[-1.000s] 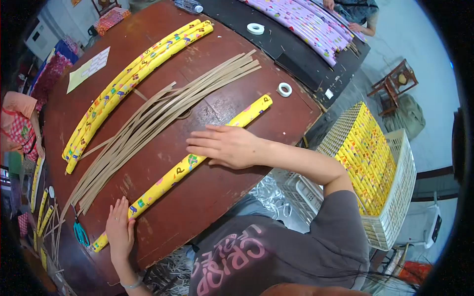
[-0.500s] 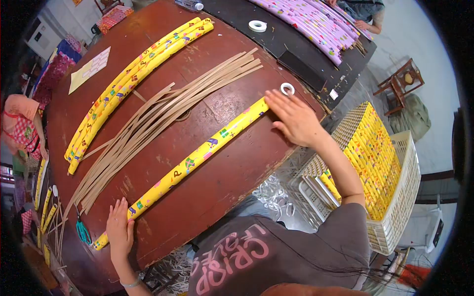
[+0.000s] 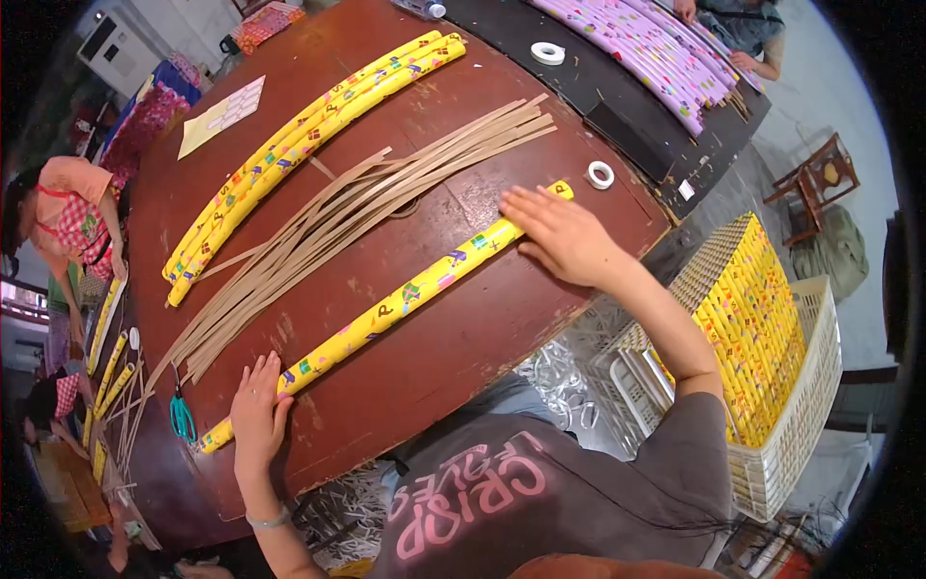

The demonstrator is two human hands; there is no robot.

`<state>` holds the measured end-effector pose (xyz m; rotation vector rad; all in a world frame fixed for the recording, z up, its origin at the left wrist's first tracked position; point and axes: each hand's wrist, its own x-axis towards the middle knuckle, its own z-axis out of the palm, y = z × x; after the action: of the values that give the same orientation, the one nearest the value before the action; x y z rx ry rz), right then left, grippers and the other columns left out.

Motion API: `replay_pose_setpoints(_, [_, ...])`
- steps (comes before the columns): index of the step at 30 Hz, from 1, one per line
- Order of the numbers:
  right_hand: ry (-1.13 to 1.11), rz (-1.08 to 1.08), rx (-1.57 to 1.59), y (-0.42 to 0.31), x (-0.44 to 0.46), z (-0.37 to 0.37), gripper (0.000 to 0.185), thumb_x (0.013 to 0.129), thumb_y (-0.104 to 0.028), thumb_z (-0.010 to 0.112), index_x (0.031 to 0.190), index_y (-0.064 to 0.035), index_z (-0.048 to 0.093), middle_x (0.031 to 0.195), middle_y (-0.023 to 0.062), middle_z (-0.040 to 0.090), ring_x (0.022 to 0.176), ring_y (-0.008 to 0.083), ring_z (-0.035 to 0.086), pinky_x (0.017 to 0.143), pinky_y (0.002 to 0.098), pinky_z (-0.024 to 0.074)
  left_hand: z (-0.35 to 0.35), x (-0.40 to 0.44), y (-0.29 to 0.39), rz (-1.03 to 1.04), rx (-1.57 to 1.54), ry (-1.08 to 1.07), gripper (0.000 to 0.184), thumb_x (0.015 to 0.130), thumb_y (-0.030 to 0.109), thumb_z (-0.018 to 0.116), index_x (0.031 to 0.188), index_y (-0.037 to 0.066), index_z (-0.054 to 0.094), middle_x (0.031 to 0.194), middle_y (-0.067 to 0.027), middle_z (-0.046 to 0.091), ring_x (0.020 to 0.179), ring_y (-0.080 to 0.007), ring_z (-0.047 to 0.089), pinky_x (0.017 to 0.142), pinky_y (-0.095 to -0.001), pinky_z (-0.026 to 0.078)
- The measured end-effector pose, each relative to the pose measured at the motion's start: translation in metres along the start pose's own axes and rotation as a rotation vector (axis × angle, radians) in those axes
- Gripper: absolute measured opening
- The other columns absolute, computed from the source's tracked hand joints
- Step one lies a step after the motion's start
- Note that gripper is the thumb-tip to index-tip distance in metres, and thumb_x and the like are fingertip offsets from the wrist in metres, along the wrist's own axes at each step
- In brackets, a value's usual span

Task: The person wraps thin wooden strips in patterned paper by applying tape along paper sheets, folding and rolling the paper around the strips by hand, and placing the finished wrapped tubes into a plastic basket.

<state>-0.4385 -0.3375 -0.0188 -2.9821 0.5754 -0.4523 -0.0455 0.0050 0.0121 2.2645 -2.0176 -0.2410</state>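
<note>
Resting flat in the head view, my left hand [image 3: 258, 415] lies palm-down over the lower-left part of the yellow patterned roll [image 3: 410, 291], fingers straight and close together. My right hand [image 3: 564, 241] lies across the same roll near its upper-right end, fingers extended, thumb apart. The roll lies slantwise on the red-brown table [image 3: 463, 357], near my side.

Containers: a white slatted crate [image 3: 762, 492] stands beyond the table edge at my right. Contents: many yellow patterned sticks [image 3: 748, 338], closely stacked and rising above the rim. Below the table edge I note a tangle of white strips [image 3: 559, 381]; whether a container holds it, I cannot tell. A bottle [image 3: 422, 8] is cut off at the top; its contents cannot be determined.

On the table: loose brown strips [image 3: 367, 212] beyond the roll, a group of yellow rolls [image 3: 313, 140] farther off, teal-handled scissors [image 3: 183, 420] near the roll's lower-left end, and a white tape ring [image 3: 609, 181] near its other end.
</note>
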Motion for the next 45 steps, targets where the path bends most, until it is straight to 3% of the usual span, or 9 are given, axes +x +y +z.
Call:
replay_pose_setpoints(9, [-0.005,-0.44,0.168,-0.07,0.011,0.016,0.063,0.086,-0.02,0.068,0.144,-0.0039,0.048,0.148,0.0145,0.051,0.137,0.0274,0.048,0.114,0.0409,0.0401,0.001,0.001,-0.003,0.0,-0.043,0.023,0.061,0.089,0.008,0.063,0.147,0.004,0.045,0.149,-0.016,0.049,0.138,-0.0362,0.045,0.119,-0.0494,0.031])
replay_pose_setpoints(14, [-0.025,-0.152,0.131,-0.062,0.035,-0.006,0.067,0.09,-0.029,0.064,0.148,-0.0023,0.042,0.151,0.0178,0.046,0.14,0.0334,0.043,0.117,0.0454,0.0349,0.0,0.002,-0.004,0.042,-0.046,0.061,0.059,0.09,0.01,0.064,0.146,0.005,0.046,0.148,-0.0151,0.051,0.137,-0.0361,0.047,0.117,-0.0493,0.034])
replay_pose_setpoints(19, [-0.123,-0.26,0.105,-0.097,0.051,0.018,0.075,0.092,-0.04,0.062,0.151,-0.001,0.036,0.157,0.0186,0.035,0.147,0.0316,0.033,0.121,0.045,0.0276,-0.005,0.002,-0.004,0.062,-0.044,0.06,0.057,0.092,0.015,0.063,0.145,0.003,0.046,0.147,-0.015,0.052,0.137,-0.035,0.047,0.117,-0.0479,0.035])
replay_pose_setpoints(26, [-0.114,-0.61,0.304,-0.161,0.073,0.036,0.071,0.093,-0.039,0.061,0.15,-0.0037,0.039,0.155,0.0156,0.04,0.146,0.0277,0.036,0.121,0.0427,0.0276,-0.002,0.001,-0.008,0.078,-0.022,0.086,0.056,0.092,0.019,0.064,0.144,0.003,0.048,0.145,-0.0139,0.054,0.137,-0.0331,0.048,0.116,-0.0468,0.036])
replay_pose_setpoints(30, [0.036,-0.41,0.214,-0.164,0.116,0.042,0.077,0.088,-0.039,0.067,0.149,-0.0018,0.038,0.153,0.0173,0.042,0.144,0.0291,0.038,0.12,0.0445,0.0297,-0.004,0.001,-0.007,0.069,-0.032,0.059,0.057,0.094,0.019,0.062,0.146,0.003,0.045,0.146,-0.0184,0.051,0.137,-0.0356,0.046,0.118,-0.0471,0.033])
replay_pose_setpoints(34, [-0.045,-0.533,0.264,-0.206,0.124,0.069,0.081,0.088,-0.046,0.066,0.148,-0.0001,0.038,0.152,0.0201,0.042,0.143,0.034,0.039,0.12,0.0459,0.029,-0.002,0.001,-0.009,0.085,-0.022,0.071,0.069,0.088,0.027,0.071,0.147,0.005,0.044,0.148,-0.0162,0.05,0.138,-0.035,0.046,0.117,-0.0467,0.035])
replay_pose_setpoints(38, [-0.167,-0.9,0.396,-0.247,0.112,0.072,0.063,0.095,-0.042,0.057,0.144,-0.0036,0.047,0.144,0.0155,0.05,0.14,0.0307,0.041,0.119,0.0448,0.0289,0.005,-0.001,-0.012,0.092,0.034,0.124,0.062,0.091,0.031,0.068,0.144,0.004,0.049,0.146,-0.0144,0.053,0.136,-0.0324,0.049,0.115,-0.0461,0.038])
replay_pose_setpoints(40, [0.037,-0.95,0.478,-0.244,0.11,0.042,0.05,0.1,-0.034,0.051,0.141,-0.0049,0.05,0.142,0.0145,0.054,0.135,0.0297,0.048,0.117,0.0453,0.0326,0.004,-0.003,-0.01,0.089,0.001,0.154,0.052,0.092,0.028,0.067,0.137,0.004,0.055,0.139,-0.0144,0.059,0.133,-0.0318,0.052,0.114,-0.0457,0.039])
replay_pose_setpoints(45, [0.104,-0.642,1.133,-0.186,0.101,-0.098,0.035,0.097,-0.019,0.062,0.13,-0.0057,0.061,0.131,0.015,0.062,0.124,0.0311,0.057,0.106,0.0448,0.0435,0.002,-0.004,-0.011,0.14,0.049,0.346,0.045,0.09,0.023,0.07,0.13,0.005,0.06,0.126,-0.0139,0.067,0.121,-0.0324,0.062,0.103,-0.0445,0.049])
